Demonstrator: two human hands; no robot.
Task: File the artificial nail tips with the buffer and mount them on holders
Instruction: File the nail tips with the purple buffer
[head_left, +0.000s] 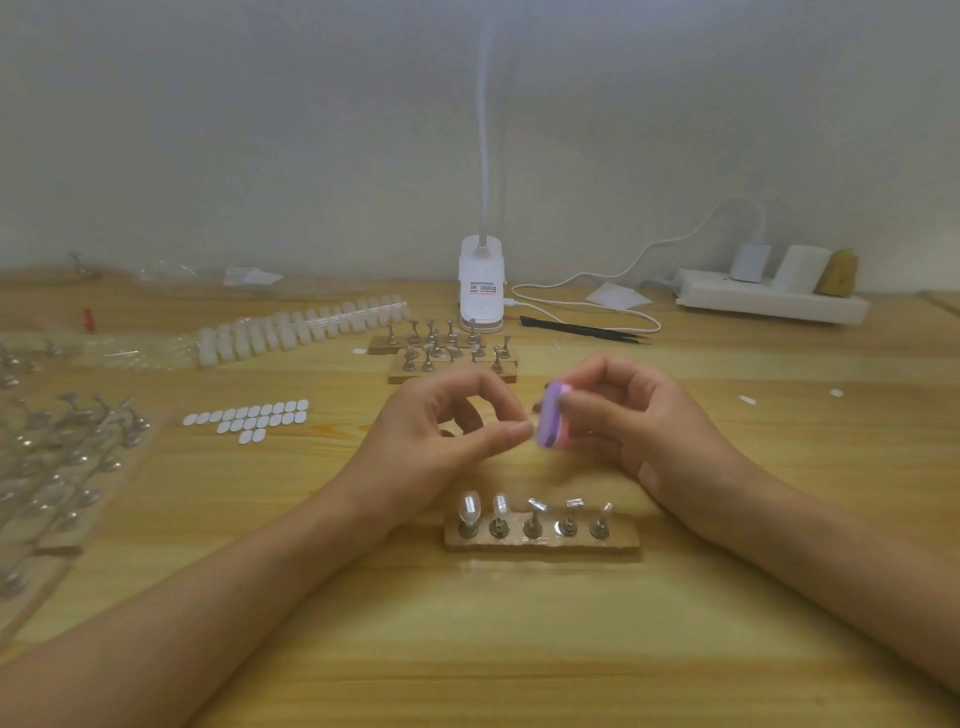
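Right hand (639, 421) grip round purple buffer (549, 418), left hand (431, 431) pinched at its edge, contents unclear, holder strip (623, 539) nearby

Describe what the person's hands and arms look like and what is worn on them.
Both forearms are bare up to the frame edge; no sleeve shows. The left hand and right hand wear no gloves, and no ring, watch or bracelet is visible.

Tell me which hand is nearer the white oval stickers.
Left. The left hand sits right of the white oval stickers; the right hand, holding the buffer, lies beyond it.
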